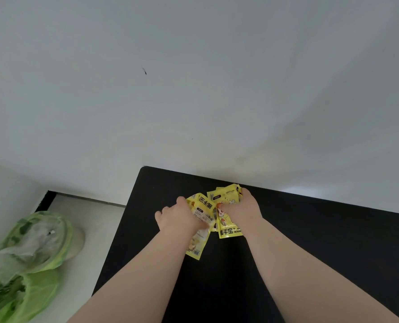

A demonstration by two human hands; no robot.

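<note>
**Two hands gather yellow packets on a black counter**

A loose, overlapping fan of yellow packets point(228, 231) lies under both hands on the counter point(310, 241). The right hand point(240, 210) grips the packets beneath it, with its fingers curled over their far edge. The left hand point(178, 217) rests on the packets just beside it, though whether its fingers grasp them cannot be told. One packet pokes out from under the left wrist, toward the person. The gathering looks about half done: the packets are drawn together but not squared into a stack or lifted. Well off to the left of the left hand, a green bag point(31, 241) sits on the floor.
</note>
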